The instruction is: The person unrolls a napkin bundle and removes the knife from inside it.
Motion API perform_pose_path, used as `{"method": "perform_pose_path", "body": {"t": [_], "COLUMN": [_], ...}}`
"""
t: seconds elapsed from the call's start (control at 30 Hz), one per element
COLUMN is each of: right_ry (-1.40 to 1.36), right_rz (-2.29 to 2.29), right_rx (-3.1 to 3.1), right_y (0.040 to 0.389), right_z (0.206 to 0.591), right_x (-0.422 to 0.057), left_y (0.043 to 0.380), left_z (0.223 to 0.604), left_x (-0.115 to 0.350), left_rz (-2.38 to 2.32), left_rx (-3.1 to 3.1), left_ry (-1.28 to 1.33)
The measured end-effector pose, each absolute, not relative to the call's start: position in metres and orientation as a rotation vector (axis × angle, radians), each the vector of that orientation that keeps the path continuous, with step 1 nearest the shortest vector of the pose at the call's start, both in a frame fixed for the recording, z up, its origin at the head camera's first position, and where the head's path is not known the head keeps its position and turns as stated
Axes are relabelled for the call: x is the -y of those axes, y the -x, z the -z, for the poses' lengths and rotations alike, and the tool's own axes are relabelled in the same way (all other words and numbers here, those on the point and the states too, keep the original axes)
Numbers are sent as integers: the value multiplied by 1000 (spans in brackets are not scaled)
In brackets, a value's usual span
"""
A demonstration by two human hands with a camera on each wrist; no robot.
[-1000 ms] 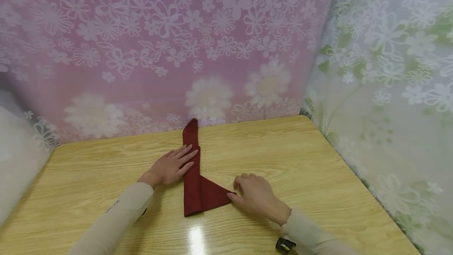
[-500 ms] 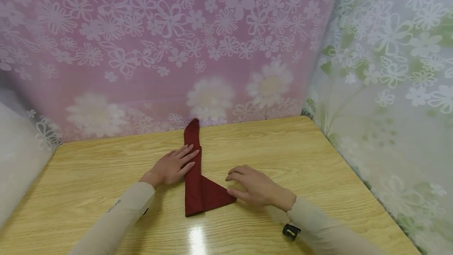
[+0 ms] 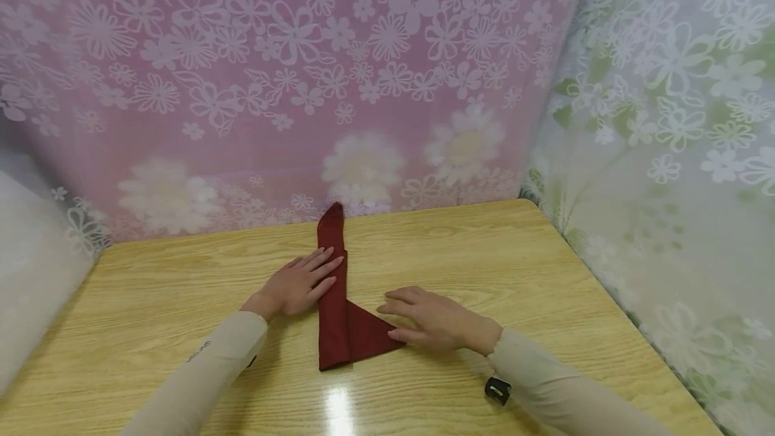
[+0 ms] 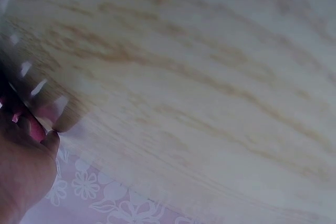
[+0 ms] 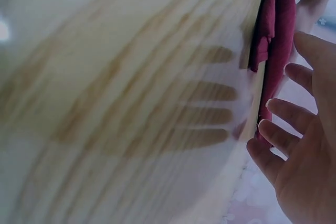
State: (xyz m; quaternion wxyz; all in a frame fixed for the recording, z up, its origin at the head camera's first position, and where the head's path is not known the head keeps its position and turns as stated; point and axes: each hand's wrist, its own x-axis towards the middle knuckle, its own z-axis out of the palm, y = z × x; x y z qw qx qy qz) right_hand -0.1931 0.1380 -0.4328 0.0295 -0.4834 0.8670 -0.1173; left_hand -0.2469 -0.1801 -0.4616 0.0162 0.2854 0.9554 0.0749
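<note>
A dark red cloth [image 3: 333,338], folded into a long narrow strip, lies on the table pointing away from me. From its near right side a flat triangular flap [image 3: 368,335] sticks out. My left hand [image 3: 298,286] rests on the middle of the strip, fingers spread across it. At the flap's tip is my right hand [image 3: 437,320], its thumb over the corner and the other fingers held loosely above the table. In the right wrist view the fingers of that hand [image 5: 302,140] are extended and apart, with the red cloth [image 5: 283,22] beyond them.
The wood-grain table [image 3: 514,268] has its far edge against a pink floral curtain [image 3: 272,147]. A pale green and white floral sheet [image 3: 654,221] hangs along the right side. A small black device [image 3: 498,390] sits under my right wrist.
My right hand has let go of the flap's tip, with its fingers spreading and reaching a little to the left over it. The left hand stays on the strip.
</note>
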Motion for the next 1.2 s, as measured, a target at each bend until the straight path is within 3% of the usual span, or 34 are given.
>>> {"method": "perform_pose_path", "body": {"t": [1.2], "right_ry": [1419], "right_rz": [103], "right_rx": [-2579], "right_y": [188], "right_z": [443], "right_x": [-134], "left_y": [245], "left_z": [457], "left_x": [179], "left_rz": [-202], "left_rx": [-2966], "left_ry": [-876]}}
